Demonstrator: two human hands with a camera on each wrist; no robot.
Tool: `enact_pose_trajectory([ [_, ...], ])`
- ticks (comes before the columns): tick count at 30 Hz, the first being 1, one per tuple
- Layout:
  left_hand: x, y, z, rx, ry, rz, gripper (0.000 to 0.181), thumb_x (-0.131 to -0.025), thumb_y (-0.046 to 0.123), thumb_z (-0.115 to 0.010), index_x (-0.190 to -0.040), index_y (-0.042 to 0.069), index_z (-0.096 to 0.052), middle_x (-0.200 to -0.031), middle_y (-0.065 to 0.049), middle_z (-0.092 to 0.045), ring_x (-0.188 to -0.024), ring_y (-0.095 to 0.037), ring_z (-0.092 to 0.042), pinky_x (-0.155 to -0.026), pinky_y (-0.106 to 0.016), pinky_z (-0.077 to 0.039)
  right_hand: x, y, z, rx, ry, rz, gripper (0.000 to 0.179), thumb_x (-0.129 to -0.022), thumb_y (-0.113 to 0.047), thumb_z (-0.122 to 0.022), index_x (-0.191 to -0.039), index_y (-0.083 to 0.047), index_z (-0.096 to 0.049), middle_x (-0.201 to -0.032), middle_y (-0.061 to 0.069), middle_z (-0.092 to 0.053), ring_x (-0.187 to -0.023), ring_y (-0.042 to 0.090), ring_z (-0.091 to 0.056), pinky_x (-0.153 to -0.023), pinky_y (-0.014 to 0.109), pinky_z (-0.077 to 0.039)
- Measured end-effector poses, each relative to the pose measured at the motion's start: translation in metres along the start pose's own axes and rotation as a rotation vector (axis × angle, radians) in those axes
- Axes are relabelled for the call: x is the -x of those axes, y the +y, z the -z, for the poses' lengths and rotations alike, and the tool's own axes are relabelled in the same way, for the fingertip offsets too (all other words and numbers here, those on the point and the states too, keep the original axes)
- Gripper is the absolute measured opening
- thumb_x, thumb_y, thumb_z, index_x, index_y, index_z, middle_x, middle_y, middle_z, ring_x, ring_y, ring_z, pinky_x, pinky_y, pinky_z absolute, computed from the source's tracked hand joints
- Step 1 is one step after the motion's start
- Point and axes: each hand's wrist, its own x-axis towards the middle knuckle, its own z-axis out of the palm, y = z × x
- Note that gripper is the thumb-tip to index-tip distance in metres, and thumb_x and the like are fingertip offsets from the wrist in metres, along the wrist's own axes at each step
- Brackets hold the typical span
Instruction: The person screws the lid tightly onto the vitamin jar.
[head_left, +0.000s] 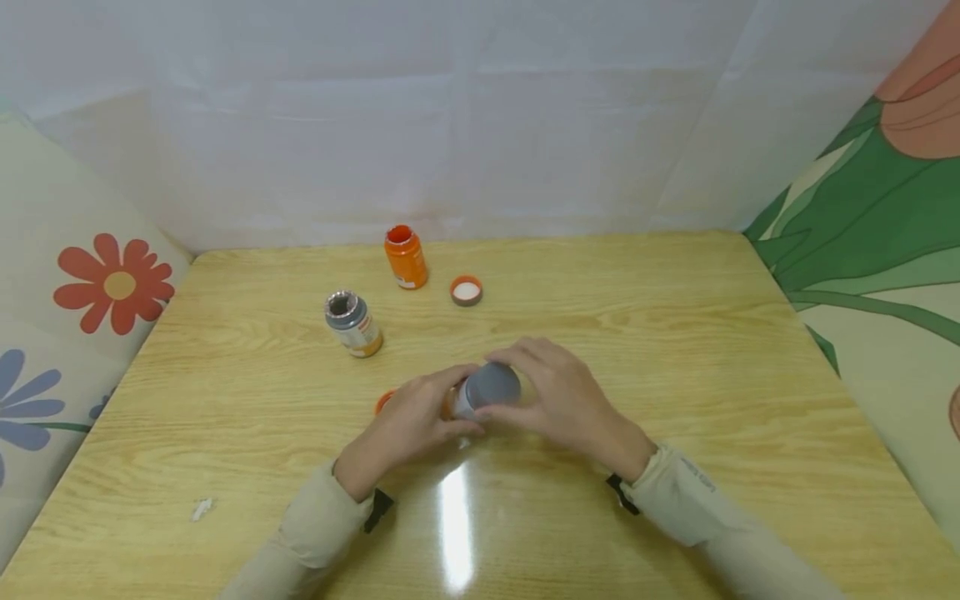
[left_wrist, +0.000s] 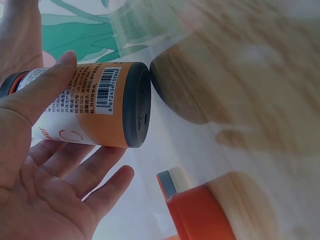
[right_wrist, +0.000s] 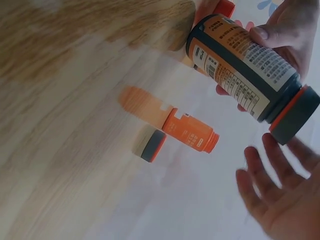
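A dark grey bottle (right_wrist: 245,65) with a white and orange label lies tilted in my left hand (head_left: 416,412), raised off the table. The left thumb presses on the label, and the fingers support it from the other side. My right hand (head_left: 558,396) holds the bottle's dark grey cap (head_left: 493,385) between thumb and fingers. An orange band shows under the cap's edge in the right wrist view. Beside the left hand an orange item (head_left: 384,402) is mostly hidden in the head view; the left wrist view shows its smooth orange side (left_wrist: 200,215).
A grey bottle (head_left: 355,325) stands uncapped at left with a torn silvery rim. Behind it is an uncapped orange bottle (head_left: 407,258), with an upturned grey cap (head_left: 467,291) at its right. A white scrap (head_left: 202,509) lies near the front left of the wooden table (head_left: 712,333).
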Motion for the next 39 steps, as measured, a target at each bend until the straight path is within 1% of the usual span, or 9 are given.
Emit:
enact_pose_trajectory([
  [3, 0.0004, 0.0001, -0.0002, 0.003, 0.002, 0.0, 0.065, -0.078, 0.03, -0.084, -0.135, 0.013, -0.057, -0.115, -0.003, -0.072, -0.096, -0.014, -0.067, -0.082, -0.033, -0.056, 0.0007, 0.0018, 0.0031, -0.033, -0.061, 0.043, 0.069, -0.077, -0.051, -0.079, -0.133, -0.015, -0.061, -0.132, 0.004, -0.062, -0.12, 0.02, -0.06, -0.1, 0.04, -0.053],
  [6, 0.0004, -0.0009, -0.0007, 0.008, -0.004, 0.0, 0.067, -0.078, 0.029, -0.085, -0.136, 0.012, -0.057, -0.116, -0.004, -0.072, -0.098, -0.014, -0.067, -0.082, -0.033, -0.056, 0.0017, 0.0049, 0.0055, -0.072, -0.1, 0.105, 0.066, -0.08, -0.042, -0.08, -0.137, -0.017, -0.058, -0.138, 0.004, -0.058, -0.127, 0.022, -0.056, -0.106, 0.044, -0.049],
  [10, 0.0006, -0.0002, 0.0001, 0.02, -0.008, 0.013, 0.068, -0.076, 0.028, -0.086, -0.136, 0.013, -0.057, -0.115, -0.004, -0.072, -0.097, -0.014, -0.066, -0.081, -0.031, -0.055, 0.0027, 0.0078, 0.0072, -0.082, -0.112, 0.141, 0.063, -0.081, -0.032, -0.081, -0.138, -0.017, -0.057, -0.138, 0.005, -0.059, -0.127, 0.023, -0.056, -0.105, 0.045, -0.049],
  [14, 0.0006, 0.0013, 0.0009, 0.024, -0.012, 0.023, 0.069, -0.076, 0.028, -0.086, -0.136, 0.013, -0.057, -0.115, -0.003, -0.072, -0.096, -0.013, -0.066, -0.081, -0.031, -0.055, 0.0024, 0.0085, 0.0069, -0.071, -0.077, 0.156, 0.059, -0.082, -0.034, -0.08, -0.134, -0.014, -0.061, -0.132, 0.005, -0.062, -0.122, 0.021, -0.059, -0.101, 0.041, -0.052],
  [19, 0.0005, 0.0012, 0.0003, 0.01, -0.004, 0.011, 0.069, -0.076, 0.029, -0.086, -0.136, 0.012, -0.057, -0.115, -0.003, -0.072, -0.095, -0.013, -0.066, -0.08, -0.029, -0.055, 0.0012, 0.0084, 0.0052, -0.05, -0.029, 0.144, 0.058, -0.079, -0.039, -0.081, -0.128, -0.012, -0.065, -0.126, 0.005, -0.066, -0.116, 0.02, -0.062, -0.096, 0.037, -0.054],
  [23, 0.0006, 0.0011, 0.0001, 0.0, 0.004, 0.003, 0.07, -0.075, 0.029, -0.086, -0.136, 0.012, -0.057, -0.115, -0.002, -0.071, -0.094, -0.012, -0.066, -0.079, -0.028, -0.055, 0.0004, 0.0081, 0.0038, -0.03, -0.009, 0.112, 0.061, -0.076, -0.042, -0.082, -0.126, -0.011, -0.066, -0.123, 0.006, -0.067, -0.114, 0.02, -0.063, -0.096, 0.037, -0.055],
  [28, 0.0008, 0.0011, -0.0001, -0.002, 0.013, 0.006, 0.069, -0.075, 0.029, -0.087, -0.135, 0.013, -0.058, -0.114, -0.002, -0.072, -0.094, -0.013, -0.066, -0.08, -0.03, -0.055, -0.0002, 0.007, 0.0013, -0.022, 0.014, 0.081, 0.063, -0.075, -0.046, -0.082, -0.124, -0.011, -0.066, -0.121, 0.004, -0.068, -0.112, 0.019, -0.064, -0.093, 0.035, -0.055],
  [33, 0.0008, 0.0006, -0.0007, 0.003, 0.014, 0.01, 0.067, -0.075, 0.03, -0.087, -0.134, 0.014, -0.059, -0.114, -0.001, -0.072, -0.094, -0.013, -0.066, -0.081, -0.031, -0.055, -0.0006, 0.0058, 0.0002, -0.017, 0.017, 0.054, 0.066, -0.073, -0.05, -0.082, -0.124, -0.012, -0.064, -0.12, 0.003, -0.068, -0.111, 0.019, -0.064, -0.093, 0.036, -0.055],
  [39, 0.0004, 0.0, -0.0008, 0.0, 0.012, 0.011, 0.066, -0.076, 0.03, -0.086, -0.133, 0.015, -0.059, -0.114, -0.001, -0.072, -0.095, -0.013, -0.066, -0.082, -0.033, -0.055, 0.0002, 0.0062, -0.0001, -0.029, -0.01, 0.039, 0.072, -0.073, -0.053, -0.081, -0.129, -0.012, -0.061, -0.126, 0.002, -0.065, -0.117, 0.018, -0.061, -0.099, 0.037, -0.053],
])
